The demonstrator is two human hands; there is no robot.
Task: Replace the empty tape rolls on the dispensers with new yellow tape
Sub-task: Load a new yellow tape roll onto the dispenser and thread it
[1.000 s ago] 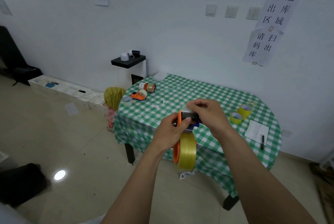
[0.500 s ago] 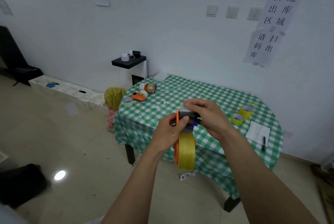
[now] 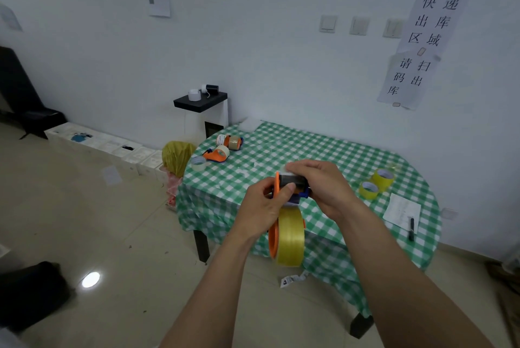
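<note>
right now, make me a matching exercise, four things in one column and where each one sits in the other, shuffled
1 mounted yellow roll
2 spare yellow rolls
3 black pen
4 yellow bag

A partly on the white paper
B on the floor by the table
C on the orange dispenser that the left hand grips
D directly on the checked tablecloth

Pairs: 1-C, 2-D, 3-A, 4-B

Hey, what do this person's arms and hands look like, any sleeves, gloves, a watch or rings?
The left forearm and the right forearm are bare right down to the frame's lower edge; no sleeve shows on either. The left hand and the right hand wear no gloves. No watch, bracelet or ring shows on the sides facing the camera.
</note>
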